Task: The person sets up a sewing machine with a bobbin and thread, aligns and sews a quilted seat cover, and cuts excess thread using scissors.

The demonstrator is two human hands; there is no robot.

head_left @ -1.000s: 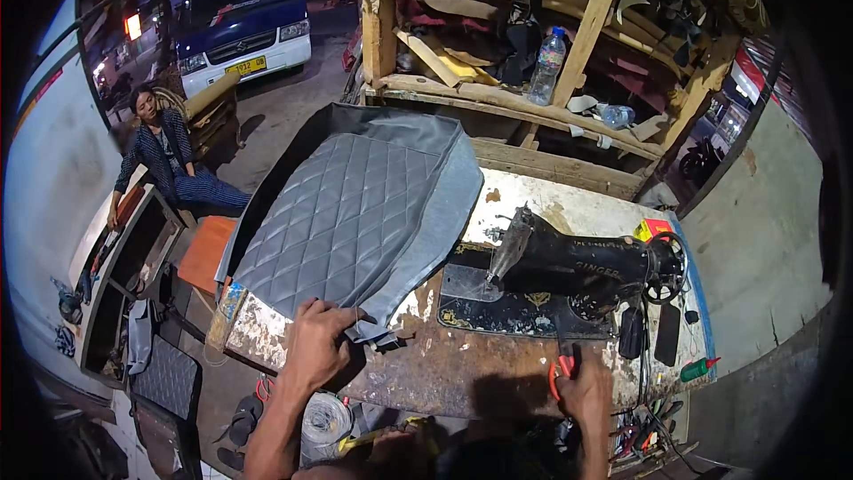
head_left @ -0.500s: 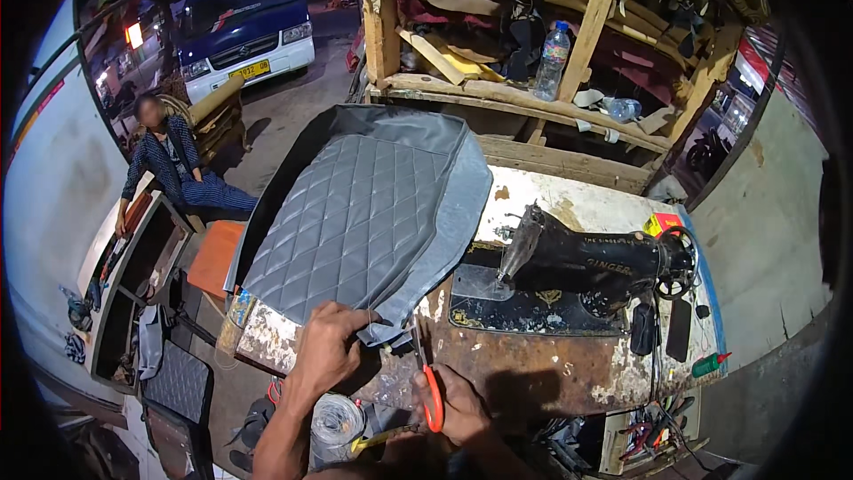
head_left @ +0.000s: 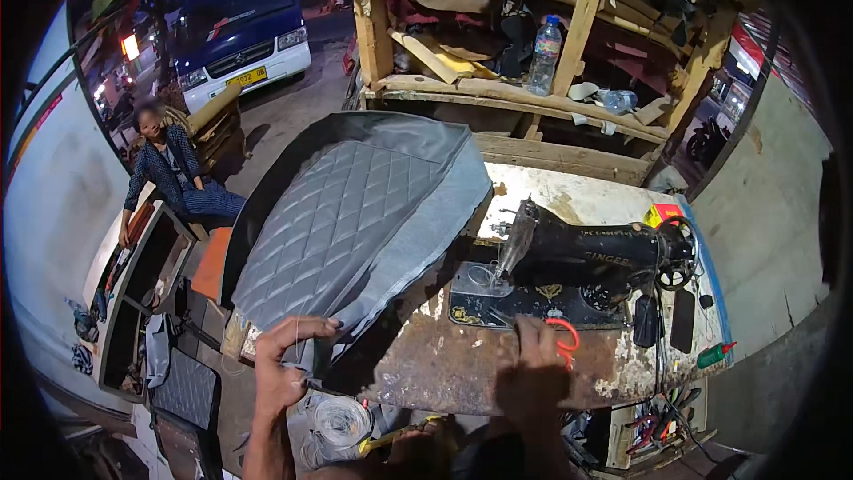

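Note:
A grey diamond-quilted seat cover [head_left: 324, 213] with a raised dark side band and a pale blue-grey backing lies across the left of the worktable. At its near corner my left hand [head_left: 283, 360] curves its finger and thumb round the cover's edge; a thin thread shows there. My right hand [head_left: 533, 369] is low over the table in front of the sewing machine, its fingers curled and partly shadowed. Beside those fingers shows the orange-red handle of the scissors [head_left: 569, 351]; the blades are hidden. The black sewing machine [head_left: 586, 258] stands on the right.
A coil of clear line [head_left: 341, 420] sits below the table edge. Near the right edge lies a green bottle [head_left: 713, 356]. A wooden rack [head_left: 524, 107] with a water bottle [head_left: 545, 58] stands behind. A seated person [head_left: 169, 160] is at left.
My right hand has carried the scissors rightward from the cover's corner to the front of the machine. My left hand has moved left and down, and the cover's near edge has shifted with it.

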